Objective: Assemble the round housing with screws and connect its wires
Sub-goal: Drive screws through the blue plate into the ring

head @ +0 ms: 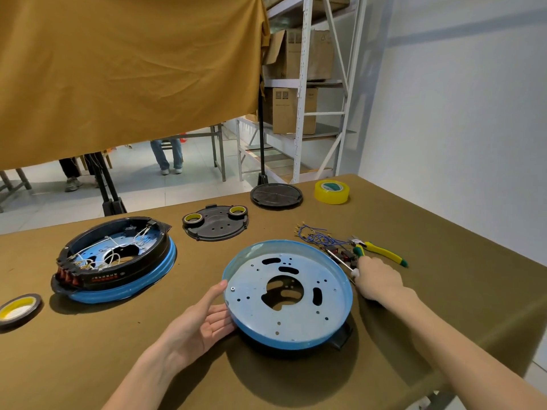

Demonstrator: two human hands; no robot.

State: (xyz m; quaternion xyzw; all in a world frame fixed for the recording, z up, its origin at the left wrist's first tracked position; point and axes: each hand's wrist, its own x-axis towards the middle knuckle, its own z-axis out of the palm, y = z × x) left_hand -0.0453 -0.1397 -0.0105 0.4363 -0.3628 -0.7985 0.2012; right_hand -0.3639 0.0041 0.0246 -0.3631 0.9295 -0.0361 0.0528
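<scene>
A round blue housing pan [288, 294] with many holes sits on a black base in front of me. My left hand [204, 324] lies open against its left rim, thumb on the edge. My right hand [376, 281] is at the pan's right rim, its fingers curled round a screwdriver [340, 259] with a thin metal shaft. Loose blue wires [315, 235] with terminals lie just beyond that hand. A second housing [115, 258], black ring on blue pan with white wires inside, stands at the left.
Yellow-green pliers [381, 252] lie right of the wires. A black plate [216, 222] carrying two tape rolls, a black round lid [276, 195] and a yellow tape roll [331, 192] sit farther back. Another tape roll [17, 310] is at the left edge. The table ends close on the right.
</scene>
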